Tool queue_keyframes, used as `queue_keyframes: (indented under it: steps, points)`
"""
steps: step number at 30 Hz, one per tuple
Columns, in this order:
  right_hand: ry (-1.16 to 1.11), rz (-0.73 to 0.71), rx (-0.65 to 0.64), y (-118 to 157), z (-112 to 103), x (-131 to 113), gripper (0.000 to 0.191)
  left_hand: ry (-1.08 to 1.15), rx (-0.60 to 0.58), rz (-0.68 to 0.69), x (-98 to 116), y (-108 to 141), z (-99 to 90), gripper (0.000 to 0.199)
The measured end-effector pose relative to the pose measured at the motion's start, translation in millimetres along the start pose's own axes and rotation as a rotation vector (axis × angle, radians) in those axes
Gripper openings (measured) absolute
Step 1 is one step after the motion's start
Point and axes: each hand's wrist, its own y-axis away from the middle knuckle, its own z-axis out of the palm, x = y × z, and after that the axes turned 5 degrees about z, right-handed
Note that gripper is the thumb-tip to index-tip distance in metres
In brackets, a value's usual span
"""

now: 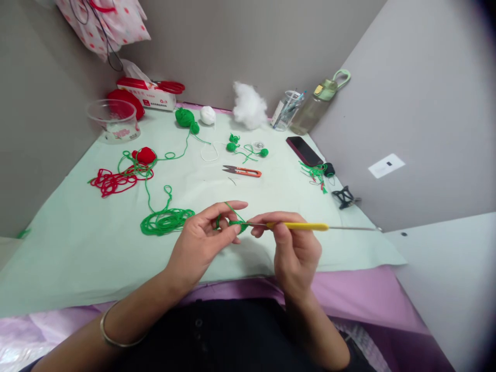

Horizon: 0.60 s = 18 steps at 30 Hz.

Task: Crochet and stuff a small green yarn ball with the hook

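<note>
"Crochet hook (310, 226) with a yellow handle: how many of those?"

"One. The right hand (296, 248) pinches it between thumb and fingers, its tip toward nine o'clock, at the green crochet piece (243, 226)."

"And the left hand (199, 232)?"

"Thumb and fingertips pinch that one small piece, just left of the right hand's fingers. One green strand (234, 211) passes over the index finger."

"Count what lies around the two hands on the tabletop (96, 248)."

"At nine o'clock, one coil of green yarn (165, 222). At ten, one red ball (146, 155) beside one red tangle (108, 182). Toward eleven, one large green ball (185, 117) with one small green ball (194, 127) against it, and one white ball (207, 115) just beside them."

"Straight up, at twelve?"

"One pair of orange snips (253, 173), three small green pieces (231, 147) beyond, then one clump of white stuffing (250, 106)."

"One o'clock?"

"One cup (279, 116) of pens, too overlapped to count, and one bottle (312, 109). Between one and two, one phone (304, 151); at two, one black spool (329, 169)."

"Scissors?"

"One red-handled pair (172, 87), at eleven, on one tissue box (149, 97)."
</note>
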Motion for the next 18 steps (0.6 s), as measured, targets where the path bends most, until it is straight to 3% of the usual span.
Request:
queue_keyframes:
  steps: [7,11,14,18]
  points:
    - [0.247,-0.336,-0.034,6,5,12,0.037,-0.001,0.055,0.02,4,1,8.1,0.034]
    - [0.463,-0.467,0.056,8,9,16,0.036,0.293,-0.026,-0.182,2,-2,7.4,0.05]
    - [0.241,-0.313,0.114,3,8,10,0.028,0.41,-0.055,-0.283,5,-6,3.0,0.039]
    - [-0.084,-0.068,0.104,-5,7,4,0.021,0.367,-0.078,-0.201,7,-6,1.9,0.036]
